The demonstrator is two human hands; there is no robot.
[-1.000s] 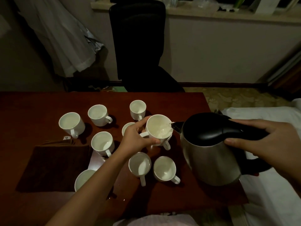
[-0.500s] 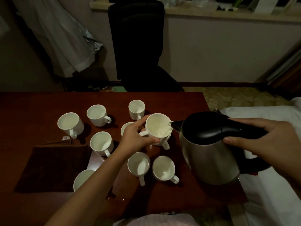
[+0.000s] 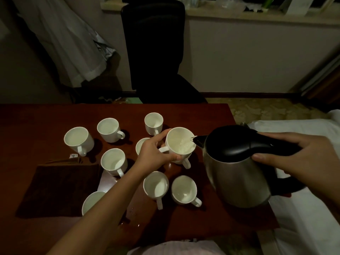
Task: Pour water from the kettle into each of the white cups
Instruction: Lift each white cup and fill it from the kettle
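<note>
Dark red table (image 3: 46, 116), brown cloth (image 3: 55, 190), black chair (image 3: 154, 52), window ledge (image 3: 239, 16)

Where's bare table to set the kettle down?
Bare: the far-right corner of the table, beyond the kettle; the far-left stretch behind the cups. Crowded: the centre, around the held cup; the brown cloth covers near-left; wet patch near edge.

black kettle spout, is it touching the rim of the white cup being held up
Cannot tell. In the head view the black spout of the steel kettle meets the rim of the held white cup with no clear gap or contact.
</note>
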